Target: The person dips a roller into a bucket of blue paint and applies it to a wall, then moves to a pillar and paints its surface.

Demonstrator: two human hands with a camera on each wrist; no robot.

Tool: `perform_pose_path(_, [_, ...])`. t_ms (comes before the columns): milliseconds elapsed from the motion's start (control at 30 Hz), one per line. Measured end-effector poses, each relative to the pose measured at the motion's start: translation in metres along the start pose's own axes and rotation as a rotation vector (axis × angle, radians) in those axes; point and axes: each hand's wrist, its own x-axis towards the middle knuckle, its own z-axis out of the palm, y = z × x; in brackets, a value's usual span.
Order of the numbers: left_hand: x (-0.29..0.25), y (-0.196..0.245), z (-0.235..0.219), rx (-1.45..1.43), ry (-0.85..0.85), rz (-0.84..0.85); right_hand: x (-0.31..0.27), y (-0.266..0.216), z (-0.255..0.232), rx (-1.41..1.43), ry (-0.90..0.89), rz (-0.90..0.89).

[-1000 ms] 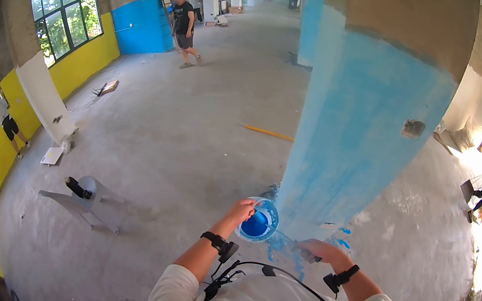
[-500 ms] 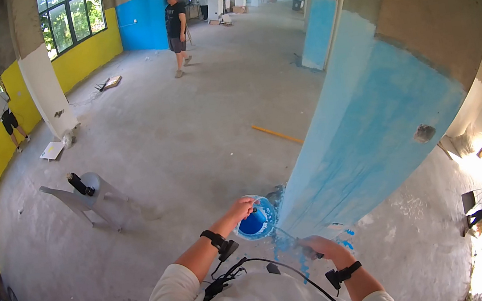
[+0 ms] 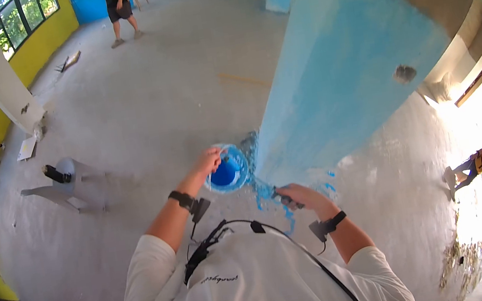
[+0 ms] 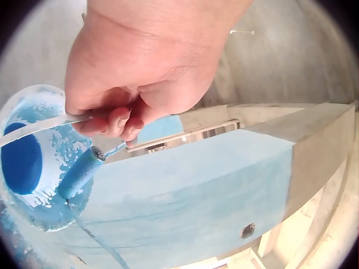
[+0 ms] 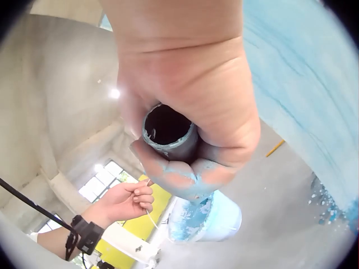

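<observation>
My left hand (image 3: pixel 210 161) grips the thin white handle (image 4: pixel 42 126) of a paint bucket (image 3: pixel 242 161), whose inner wall is smeared with blue. Deep blue paint (image 3: pixel 224 174) lies in the bottom. Inside the bucket mouth, a blue-coated paint roller (image 4: pixel 82 172) rests near the rim, above the paint. Its thin rod runs out over the rim toward my right hand (image 3: pixel 302 195). The fingers of that hand wrap the roller's dark, hollow-ended grip (image 5: pixel 182 147), and blue paint stains the fingertips.
A light blue pillar (image 3: pixel 335 74) rises just beyond the bucket, with blue splashes (image 3: pixel 292 221) at its base. A grey chair (image 3: pixel 74 178) bearing a dark object stands to the left. A yellow pole (image 3: pixel 243 79) lies on the floor. Several people are farther off, one in black (image 3: pixel 119 10).
The head view has tilted down, so bucket and hands sit higher in it. Both hands keep their holds. The person in black has stepped nearer.
</observation>
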Motion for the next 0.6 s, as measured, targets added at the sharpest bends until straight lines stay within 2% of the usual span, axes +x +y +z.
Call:
perform_pose_path(133, [0.004,0.010,0.010,-0.020,-0.020,-0.010,-0.019,0.004,-0.005,0.224,-0.098,-0.015])
perform_pose_path(300, [0.010,0.015,0.035,-0.050,-0.052,-0.018,-0.030,0.024,-0.024,0.299,-0.025,0.032])
perform_pose_path(367, [0.021,0.010,0.046,-0.044,-0.076,-0.008,-0.035,0.038,-0.038,0.281,-0.069,-0.020])
perform_pose_path(433, [0.029,0.003,0.061,-0.088,-0.068,0.017,-0.026,0.064,-0.059,0.081,0.027,-0.071])
perform_pose_path(467, [0.033,0.001,0.069,-0.061,-0.001,-0.016,-0.045,0.048,-0.054,0.169,-0.033,-0.102])
perform_pose_path(500, [0.038,-0.002,0.072,-0.083,-0.045,0.007,-0.045,0.052,-0.057,0.245,-0.031,-0.088])
perform_pose_path(533, [0.040,-0.001,0.076,-0.131,-0.067,-0.045,-0.041,0.059,-0.066,0.332,-0.112,-0.037])
perform_pose_path(600, [0.044,0.000,0.081,-0.059,-0.122,-0.054,-0.039,0.056,-0.067,0.368,-0.129,-0.010])
